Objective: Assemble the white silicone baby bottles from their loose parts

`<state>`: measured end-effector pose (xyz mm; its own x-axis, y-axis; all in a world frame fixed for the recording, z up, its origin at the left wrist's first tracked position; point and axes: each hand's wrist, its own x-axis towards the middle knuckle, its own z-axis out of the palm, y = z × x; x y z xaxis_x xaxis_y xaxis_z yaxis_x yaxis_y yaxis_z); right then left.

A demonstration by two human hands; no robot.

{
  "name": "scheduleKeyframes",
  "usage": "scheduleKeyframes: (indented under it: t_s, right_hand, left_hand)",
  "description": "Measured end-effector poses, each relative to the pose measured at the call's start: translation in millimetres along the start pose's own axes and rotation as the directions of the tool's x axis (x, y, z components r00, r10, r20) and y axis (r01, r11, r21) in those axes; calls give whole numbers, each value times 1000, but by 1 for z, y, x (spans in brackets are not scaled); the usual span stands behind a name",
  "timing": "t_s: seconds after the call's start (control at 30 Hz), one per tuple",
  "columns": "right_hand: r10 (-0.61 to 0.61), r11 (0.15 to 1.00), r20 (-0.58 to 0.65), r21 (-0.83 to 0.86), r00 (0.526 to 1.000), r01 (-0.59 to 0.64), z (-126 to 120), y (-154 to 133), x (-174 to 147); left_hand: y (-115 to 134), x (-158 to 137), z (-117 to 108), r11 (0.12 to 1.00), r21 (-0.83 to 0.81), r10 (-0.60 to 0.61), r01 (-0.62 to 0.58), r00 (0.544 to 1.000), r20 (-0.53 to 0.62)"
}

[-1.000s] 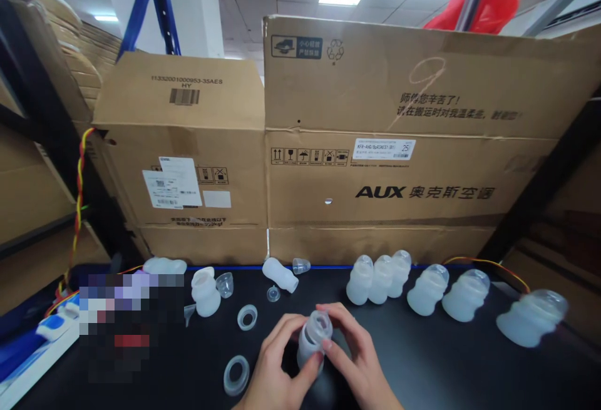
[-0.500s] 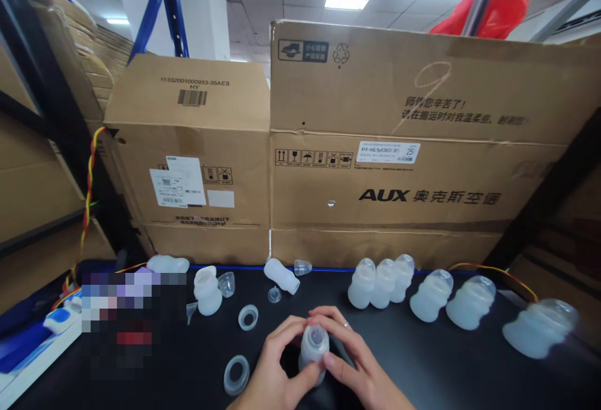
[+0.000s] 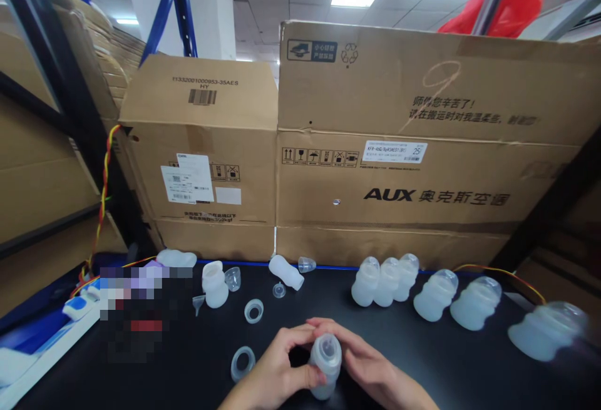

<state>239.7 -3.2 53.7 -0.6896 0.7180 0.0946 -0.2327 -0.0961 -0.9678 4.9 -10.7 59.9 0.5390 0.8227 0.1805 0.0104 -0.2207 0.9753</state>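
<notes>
A small frosted baby bottle (image 3: 325, 372) stands upright, or nearly so, between my hands at the front of the dark table. A clear nipple shows in the collar at its top. My left hand (image 3: 284, 366) grips it, the thumb across the front and the fingers round the back. Curved behind the bottle's far side and along its right is my right hand (image 3: 370, 363), its fingertips meeting the left fingers. Its thumb does not lie on the bottle's front. Left of my hands lie a clear ring (image 3: 243, 364) and another ring (image 3: 253, 311).
Several capped bottles (image 3: 436, 296) stand at the right. Back left are an uncapped bottle (image 3: 216, 286), a clear cap (image 3: 232, 279) and a small funnel (image 3: 198, 303). Another bottle (image 3: 286, 272) lies on its side near a second cap (image 3: 307, 265). Cardboard (image 3: 394, 210) walls the back.
The camera view has shifted slightly. My right thumb has come away from the bottle's front, and the right hand has slid to its side. The left hand keeps its grip.
</notes>
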Motion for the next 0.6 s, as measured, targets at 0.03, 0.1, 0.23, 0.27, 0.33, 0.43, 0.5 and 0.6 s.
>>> scheduleKeyframes:
  t_s: [0.03, 0.1, 0.23, 0.27, 0.33, 0.43, 0.5, 0.6]
  right_hand:
    - [-10, 1000, -26, 2, 1000, 10, 1, 2, 0]
    - [-21, 1000, -114, -19, 993, 19, 4, 5, 1]
    - [-8, 996, -234, -91, 972, -13, 10, 5, 2]
    - [0, 994, -244, -109, 970, -27, 11, 4, 2]
    - [6, 987, -262, -156, 965, -49, 13, 1, 4]
    - [-40, 972, -293, -232, 955, -30, 13, -3, 7]
    - [-101, 963, -338, -269, 936, 6, 11, -2, 9]
    - [-194, 952, -434, -300, 880, 62, 3, 3, 10]
  left_hand:
    - [0, 0, 0, 1000, -4, -9, 9, 1000, 1]
    - [-3, 0, 1, 1000, -7, -21, 21, 1000, -16]
    - [-13, -1, 3, 1000, -9, -25, 24, 996, -87]
    - [-13, 0, 3, 1000, -1, -23, 23, 994, -111]
    - [-12, 2, 2, 1000, 21, -7, 11, 988, -157]
    - [-5, 7, -1, 998, 44, 41, -33, 979, -199]
    - [-3, 8, -3, 997, 52, 62, -52, 973, -224]
    - [-6, 9, -4, 997, 57, 64, -51, 961, -269]
